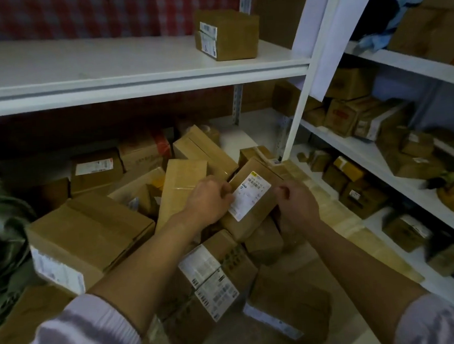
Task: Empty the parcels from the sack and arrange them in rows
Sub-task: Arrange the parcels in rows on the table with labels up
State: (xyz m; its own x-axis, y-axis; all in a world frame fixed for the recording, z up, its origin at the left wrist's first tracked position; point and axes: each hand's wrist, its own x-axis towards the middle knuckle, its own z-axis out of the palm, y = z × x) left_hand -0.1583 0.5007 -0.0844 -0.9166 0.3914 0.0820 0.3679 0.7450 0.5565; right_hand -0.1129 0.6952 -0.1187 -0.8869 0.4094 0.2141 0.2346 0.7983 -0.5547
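White shelves (140, 78) ring a loose heap where both hands, left (209, 199) and right (297, 202), grip a labelled box (251, 197); lifting it could topple neighbouring boxes (184, 185).

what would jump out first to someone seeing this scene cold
The eye lands on the two hands at centre: the left hand grips one end of a labelled parcel, while the right hand is curled at its other end. Around and below them lies a jumbled pile of cardboard boxes under a white shelf. On that shelf a single box stands alone.
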